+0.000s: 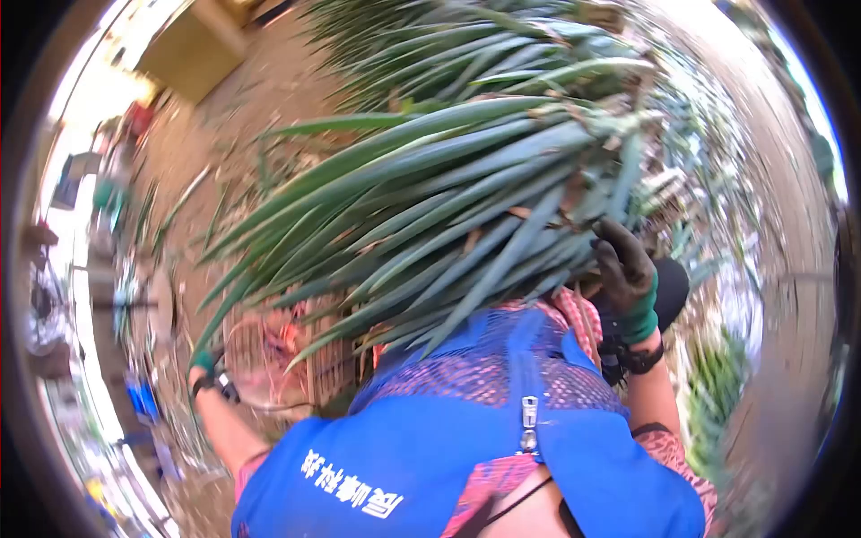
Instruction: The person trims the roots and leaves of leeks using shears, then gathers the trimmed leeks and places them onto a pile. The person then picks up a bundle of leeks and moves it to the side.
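A large bundle of green onions [448,197] lies across in front of my body, long leaves fanning left and stem ends to the right. My right hand [626,269], in a dark glove with a green cuff, is at the lower right side of the bundle. Its fingers are curled against the green onions there. Out to the left, my left hand [203,360] shows mainly a green glove cuff by the leaf tips. Its fingers are hidden, so what it holds cannot be seen.
More green onions [466,45] are heaped beyond the bundle, and loose stalks lie along the right. A slatted crate [332,369] stands at lower left under the leaf tips. A tan box [193,52] is at upper left on the dirt floor [260,99].
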A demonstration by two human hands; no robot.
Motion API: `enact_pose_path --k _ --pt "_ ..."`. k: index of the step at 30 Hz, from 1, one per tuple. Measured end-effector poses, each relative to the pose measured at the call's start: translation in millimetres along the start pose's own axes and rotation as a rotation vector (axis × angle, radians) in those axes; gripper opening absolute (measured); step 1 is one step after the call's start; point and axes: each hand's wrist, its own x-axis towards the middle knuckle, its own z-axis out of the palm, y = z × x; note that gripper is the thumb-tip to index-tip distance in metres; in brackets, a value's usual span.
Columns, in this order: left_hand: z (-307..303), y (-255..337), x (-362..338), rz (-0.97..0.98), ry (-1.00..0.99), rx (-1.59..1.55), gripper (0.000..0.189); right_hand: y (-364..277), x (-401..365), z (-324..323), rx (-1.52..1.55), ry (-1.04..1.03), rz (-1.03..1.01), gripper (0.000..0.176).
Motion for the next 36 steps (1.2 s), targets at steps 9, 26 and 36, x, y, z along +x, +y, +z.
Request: enact_pose_path --k 9,26,36 --pt "-73 470 -167 1.365 0.288 0.294 0.047 82 -82 2 -0.904 0.124 0.188 0.049" --pt "625 486 -483 2.197 -0.331 1.522 0.065 85 -114 -22 -0.142 0.099 0.656 0.051" --pt "602 514 -426 2.269 -0.421 1.48 0.014 90 -117 -34 -0.293 -0.356 0.721 0.056"
